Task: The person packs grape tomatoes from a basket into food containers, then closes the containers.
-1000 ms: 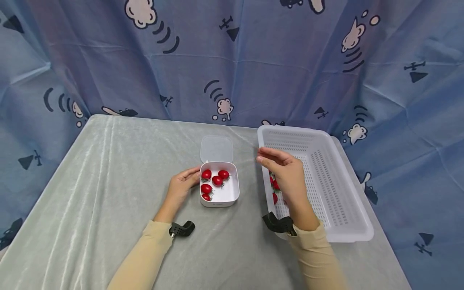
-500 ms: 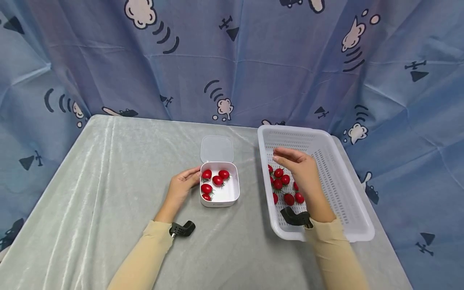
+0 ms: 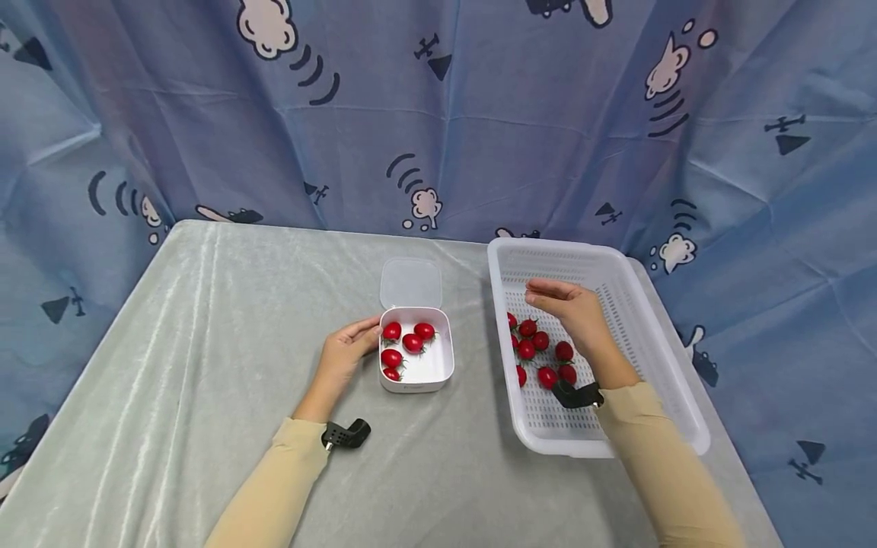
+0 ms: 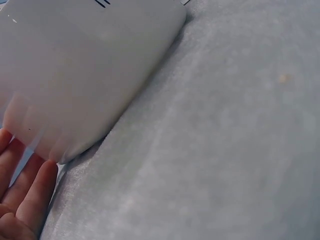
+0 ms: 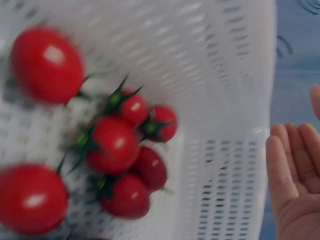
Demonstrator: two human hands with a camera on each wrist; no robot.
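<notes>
Head view downward (wrist views nearer).

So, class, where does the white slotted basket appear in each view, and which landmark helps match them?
Head: basket right of centre.
Left wrist: not in it.
Right wrist: basket fills all but the right side.
Shared landmark: tomatoes inside the basket, in head and right wrist.

The left wrist view crops the white box [image 4: 90, 65]; a sleeve [image 3: 658, 457] hides some basket [image 3: 562, 446].
</notes>
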